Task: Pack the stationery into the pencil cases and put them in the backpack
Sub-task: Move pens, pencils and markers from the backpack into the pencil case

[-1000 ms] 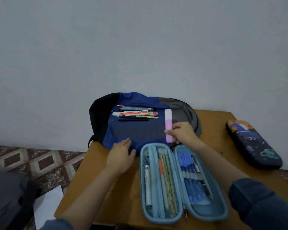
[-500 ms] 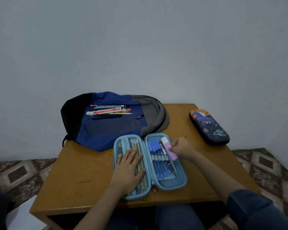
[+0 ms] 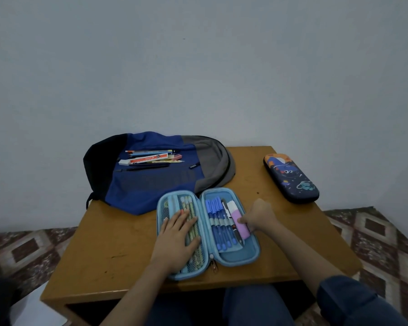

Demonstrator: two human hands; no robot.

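Note:
A light blue pencil case (image 3: 238,260) lies open on the wooden table (image 3: 118,243), pens and pencils in both halves. My left hand (image 3: 177,238) rests flat on the left half, fingers straight. My right hand (image 3: 257,216) pinches a pink and white highlighter (image 3: 238,220) lying in the right half, beside several blue pens (image 3: 217,222). A blue, black and grey backpack (image 3: 151,182) lies flat behind the case. Loose stationery (image 3: 151,158) sits on top of it. A dark space-print pencil case (image 3: 290,177) lies shut at the table's right.
A bare wall stands right behind the table. Patterned floor tiles (image 3: 375,234) show on both sides. A white sheet (image 3: 31,309) lies on the floor at lower left. My knees are under the table's front edge.
My right hand carried the highlighter from the backpack down into the case's right half. My left hand moved from the backpack onto the left half. The camera view pulled back.

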